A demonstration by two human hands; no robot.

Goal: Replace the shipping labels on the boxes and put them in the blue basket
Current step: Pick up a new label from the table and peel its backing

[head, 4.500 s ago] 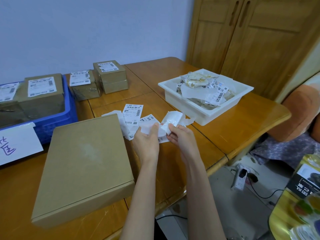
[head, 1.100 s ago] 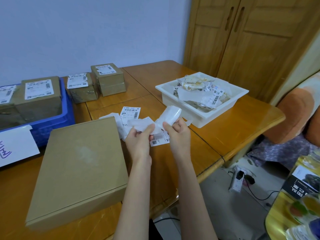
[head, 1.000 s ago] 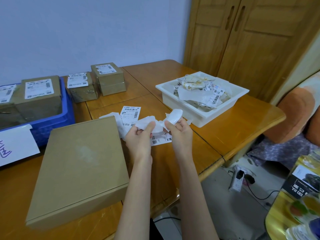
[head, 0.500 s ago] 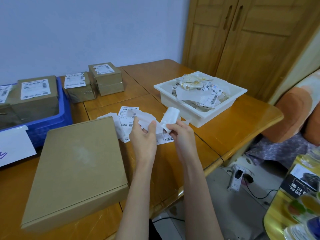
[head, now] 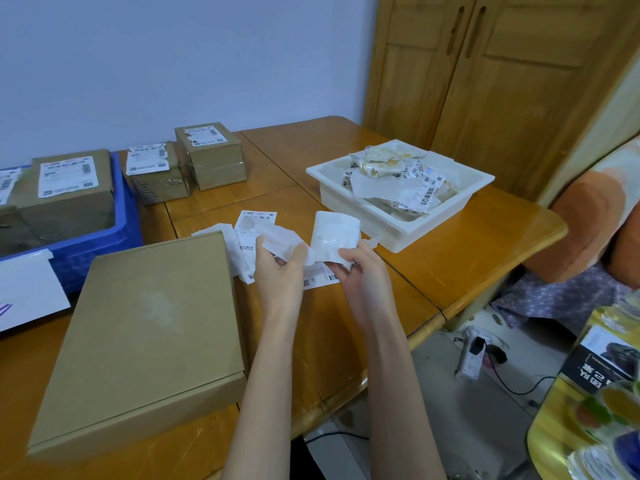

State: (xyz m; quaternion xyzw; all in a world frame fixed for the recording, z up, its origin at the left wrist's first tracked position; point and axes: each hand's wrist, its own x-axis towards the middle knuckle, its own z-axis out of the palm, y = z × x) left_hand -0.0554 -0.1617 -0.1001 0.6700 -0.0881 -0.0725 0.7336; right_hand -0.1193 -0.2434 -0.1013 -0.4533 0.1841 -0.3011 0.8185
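Left hand [head: 280, 271]: it is over the table [head: 450, 258], just right of the big box. The thumb and fingers pinch one end of a white paper strip [head: 311, 247].
Right hand [head: 360, 271]: it is close beside the left hand. Its fingers curl round the other end of the strip, where the paper stands up in a curled loop.
Paper strip: crumpled, white, held up between the 2 hands, above the loose labels.
Labels [head: 254, 230]: a few white sheets with bar codes lie flat on the table, under and behind the hands, touching the big box's far corner.
Big box [head: 145, 334]: flat, brown, with a bare top. It lies on the table near the front edge, left of the hands.
Basket [head: 114, 233]: blue, at the left, just behind the big box. Boxes with labels on top sit inside it.
Small boxes [head: 187, 164]: 2 brown ones, side by side, on the table right of the basket. Each has a white label on top.
Tray [head: 415, 230]: white, on the table behind the right hand, full of torn paper scraps.
Cupboard [head: 502, 81]: wooden, behind the table at the right.
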